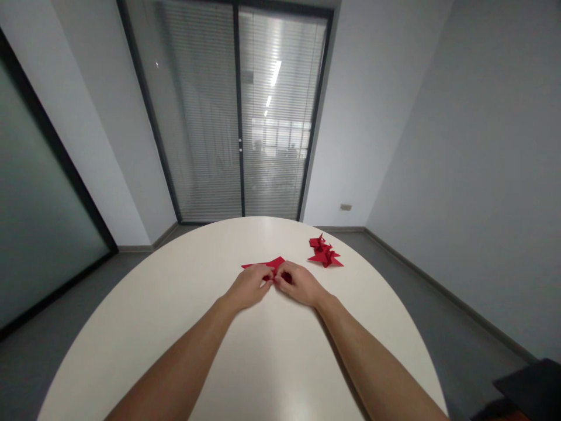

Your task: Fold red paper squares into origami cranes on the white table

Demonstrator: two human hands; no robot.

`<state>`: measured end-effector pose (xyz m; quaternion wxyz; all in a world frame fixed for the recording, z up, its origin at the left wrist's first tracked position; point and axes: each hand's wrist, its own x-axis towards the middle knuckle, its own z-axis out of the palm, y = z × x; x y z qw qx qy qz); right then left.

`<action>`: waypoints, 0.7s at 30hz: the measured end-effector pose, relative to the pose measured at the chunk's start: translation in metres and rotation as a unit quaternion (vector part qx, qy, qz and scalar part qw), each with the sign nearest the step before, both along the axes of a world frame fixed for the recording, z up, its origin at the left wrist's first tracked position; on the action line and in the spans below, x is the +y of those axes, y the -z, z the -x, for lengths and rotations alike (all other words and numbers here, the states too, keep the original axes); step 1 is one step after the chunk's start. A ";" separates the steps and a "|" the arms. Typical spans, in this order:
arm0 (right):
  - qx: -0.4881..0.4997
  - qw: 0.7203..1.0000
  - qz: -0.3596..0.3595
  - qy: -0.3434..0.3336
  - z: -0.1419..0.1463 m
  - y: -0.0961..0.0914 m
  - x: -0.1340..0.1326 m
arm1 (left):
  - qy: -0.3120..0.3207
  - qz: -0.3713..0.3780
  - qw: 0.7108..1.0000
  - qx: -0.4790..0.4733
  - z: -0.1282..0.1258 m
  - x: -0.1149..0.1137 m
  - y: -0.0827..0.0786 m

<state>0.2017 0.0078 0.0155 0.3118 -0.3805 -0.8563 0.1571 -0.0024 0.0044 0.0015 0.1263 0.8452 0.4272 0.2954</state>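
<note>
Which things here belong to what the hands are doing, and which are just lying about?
In hand: flat red folded paper piece, pinched by the left hand and the right hand; the round white table it lies on.
Lying about: small pile of red folded paper shapes, untouched, to the right; dark object on the floor at the bottom right corner.

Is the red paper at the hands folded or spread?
Folded: the red paper shows pointed flaps; left hand and right hand pinch it on the table.
</note>
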 end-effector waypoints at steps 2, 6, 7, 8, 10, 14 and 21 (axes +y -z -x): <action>-0.011 1.000 0.002 0.009 -0.001 0.001 0.000 | -0.011 -0.002 1.000 0.005 0.000 0.001 0.001; -0.031 0.999 -0.007 0.026 -0.004 0.004 0.005 | -0.049 -0.007 0.999 0.019 0.000 0.002 0.004; -0.033 0.999 -0.009 0.031 -0.005 0.006 0.007 | -0.059 -0.005 0.998 0.022 -0.001 0.002 0.004; -0.035 0.999 -0.009 0.037 -0.006 0.008 0.008 | -0.068 -0.003 0.997 0.026 -0.001 0.003 0.005; -0.036 0.998 -0.006 0.048 -0.008 0.010 0.011 | -0.086 0.002 0.996 0.034 -0.002 0.003 0.005; -0.031 0.997 0.006 0.067 -0.009 0.013 0.013 | -0.113 0.000 0.993 0.046 -0.003 0.002 0.005; -0.031 0.998 -0.008 0.057 -0.009 0.017 0.017 | -0.136 -0.014 0.990 0.045 -0.003 0.004 0.009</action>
